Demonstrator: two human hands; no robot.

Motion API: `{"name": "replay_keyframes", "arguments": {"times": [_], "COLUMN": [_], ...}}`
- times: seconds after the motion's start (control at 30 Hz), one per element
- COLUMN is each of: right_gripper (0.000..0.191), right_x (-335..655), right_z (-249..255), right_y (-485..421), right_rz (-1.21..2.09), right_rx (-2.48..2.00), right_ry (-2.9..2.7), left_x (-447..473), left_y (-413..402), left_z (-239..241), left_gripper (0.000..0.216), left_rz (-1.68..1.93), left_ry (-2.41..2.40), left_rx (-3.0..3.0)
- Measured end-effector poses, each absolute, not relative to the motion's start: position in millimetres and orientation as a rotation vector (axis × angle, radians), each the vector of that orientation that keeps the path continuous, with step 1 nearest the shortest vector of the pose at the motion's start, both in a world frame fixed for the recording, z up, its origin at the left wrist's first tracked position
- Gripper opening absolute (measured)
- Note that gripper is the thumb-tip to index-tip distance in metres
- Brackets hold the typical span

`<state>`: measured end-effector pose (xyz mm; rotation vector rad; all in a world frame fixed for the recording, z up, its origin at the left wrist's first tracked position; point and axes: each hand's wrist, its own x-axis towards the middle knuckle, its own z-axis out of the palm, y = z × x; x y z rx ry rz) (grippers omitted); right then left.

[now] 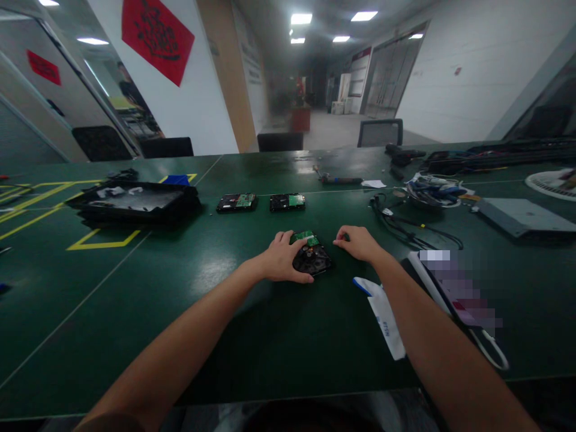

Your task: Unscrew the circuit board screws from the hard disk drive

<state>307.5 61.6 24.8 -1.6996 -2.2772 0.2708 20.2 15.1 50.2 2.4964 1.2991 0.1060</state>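
Hard drive (314,261) in front of me lies board side up on the green tabletop (202,360), between my two hands. Biggest of the things around is the black tray (135,218), well off to the left; then the grey box (522,215), well off to the right. My left hand (283,257) is clamped over the drive, thumb at the near side, fingers toward the far part. My right hand (359,242) is just beside it, apart, fingers curled toward the thumb; whether they pinch something small, I cannot tell. Beyond lie a second drive (237,202) and a third drive (287,202), side by side. Smallest is the green board (311,239) on mine. I judge the step in hand to be steadying the drive for fine handling; the next move seems to call for a firm left hold and a light, precise right touch.
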Motion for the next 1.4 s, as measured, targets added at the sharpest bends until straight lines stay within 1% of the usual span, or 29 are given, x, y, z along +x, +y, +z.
{"name": "replay_keyframes", "arguments": {"times": [0.13,0.23,0.3,0.63,0.77,0.9,1.1,1.23,1.4], "right_gripper": [0.015,0.019,0.018,0.01,0.011,0.015,0.006,0.014,0.013], "right_x": [308.5,315.0,319.8,318.3,318.5,314.0,290.5,282.7,279.4], "right_z": [18.4,18.7,20.4,22.3,22.6,32.6,51.8,51.6,49.5], "right_y": [69.7,70.6,68.8,64.7,65.1,58.2,38.3,33.7,33.5], "right_rz": [0.208,0.182,0.18,0.189,0.19,0.169,0.283,0.352,0.351], "right_rx": [-1.758,-1.776,-1.777,-1.799,-1.805,-1.806,-1.506,-1.346,-1.294], "right_ry": [-2.215,-2.182,-2.181,-2.26,-2.248,-2.194,-2.172,-2.296,-2.401], "left_x": [14.6,9.8,7.3,6.6,5.0,10.0,23.8,25.2,25.2], "left_y": [30.4,36.7,37.8,34.4,34.6,31.3,22.1,21.1,21.4], "left_z": [57.0,57.1,56.7,54.9,53.5,51.0,47.6,48.2,50.2], "left_gripper": [0.122,0.12,0.118,0.116,0.116,0.119,0.125,0.128,0.13], "left_rz": [0.021,0.024,0.032,0.094,0.105,0.12,0.14,0.099,0.063], "left_ry": [1.176,1.085,1.053,1.038,1.02,1.031,1.079,1.073,1.084], "left_rx": [2.477,2.458,2.444,2.47,2.466,2.479,2.506,2.498,2.509]}}
